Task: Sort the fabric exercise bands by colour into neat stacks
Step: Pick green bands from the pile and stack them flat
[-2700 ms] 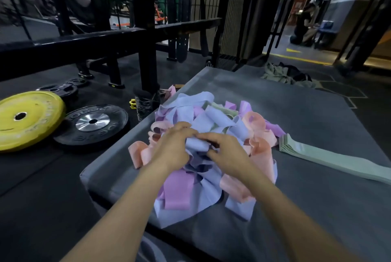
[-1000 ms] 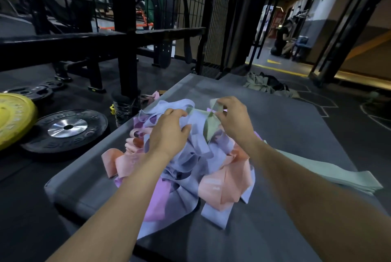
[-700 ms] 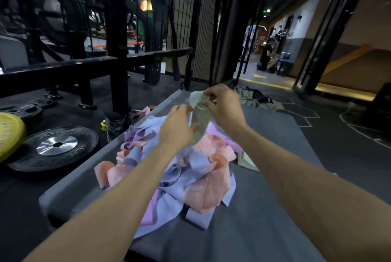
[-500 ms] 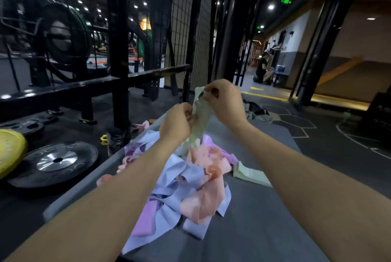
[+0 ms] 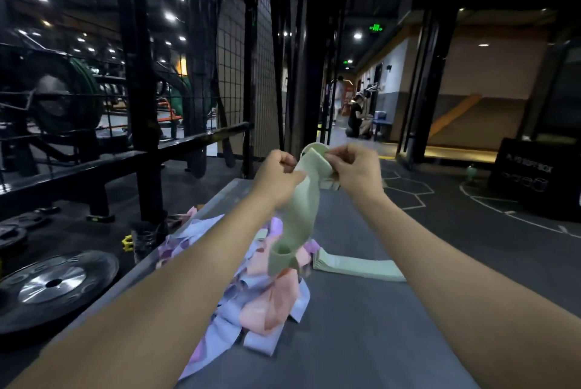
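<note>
A: Where's the green band [image 5: 298,215]?
B: Up in the air over the pile [image 5: 251,291], lifted clear of it since a moment ago. The left hand [image 5: 276,179] pinches one edge near the top, the right hand [image 5: 353,170] grips the folded upper end; the rest hangs, twisted.
A: So what does that mean?
B: It's out of the tangle. I'd judge it needs straightening, then goes on the green stack [image 5: 355,266] lying just right of the pile on the mat [image 5: 361,325]. Purple, blue and pink remain mixed.
</note>
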Available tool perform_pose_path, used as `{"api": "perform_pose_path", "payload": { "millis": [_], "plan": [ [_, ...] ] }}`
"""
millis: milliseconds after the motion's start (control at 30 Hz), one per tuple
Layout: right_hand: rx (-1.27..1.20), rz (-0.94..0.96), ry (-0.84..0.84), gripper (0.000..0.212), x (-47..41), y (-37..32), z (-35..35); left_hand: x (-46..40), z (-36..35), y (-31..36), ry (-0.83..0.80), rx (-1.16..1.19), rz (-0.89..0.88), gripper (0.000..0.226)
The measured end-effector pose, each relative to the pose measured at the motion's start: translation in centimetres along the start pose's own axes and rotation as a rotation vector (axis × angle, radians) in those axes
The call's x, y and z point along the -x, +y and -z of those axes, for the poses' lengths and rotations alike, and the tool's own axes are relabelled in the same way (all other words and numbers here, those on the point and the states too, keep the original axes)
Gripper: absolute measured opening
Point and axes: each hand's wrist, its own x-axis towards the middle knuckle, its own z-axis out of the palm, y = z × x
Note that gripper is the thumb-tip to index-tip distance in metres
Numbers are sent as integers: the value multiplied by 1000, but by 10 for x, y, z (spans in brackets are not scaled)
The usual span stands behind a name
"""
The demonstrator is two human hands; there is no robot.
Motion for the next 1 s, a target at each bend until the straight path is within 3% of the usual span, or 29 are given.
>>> {"api": "perform_pose_path", "payload": {
  "millis": [100,200,400,500,600,667,767,867,1000],
  "plan": [
    [-26,-94,-56,27,21,18,15,24,-20,-13,-122,138,104,29],
    [-61,-184,-108,25,46,42,28,44,-34,-37,-181,199,223,22],
    [-160,-378,-233,16,92,97,36,68,-52,-99,-179,-11,275,6],
    [-165,-424,-329,9,108,123,36,74,-56,-125,-134,-52,342,17],
    [-111,-436,-432,23,123,147,33,79,-61,-141,-79,11,395,24],
    [-51,-401,-397,12,129,157,28,80,-64,-147,-65,101,438,29],
    [-81,-372,-364,38,128,167,26,77,-64,-156,-34,206,491,33],
    [-256,-380,-241,11,119,164,32,72,-61,-164,-27,289,522,30],
    [-426,-426,-153,14,115,167,37,73,-61,-156,-155,241,476,27]
  ]
}}
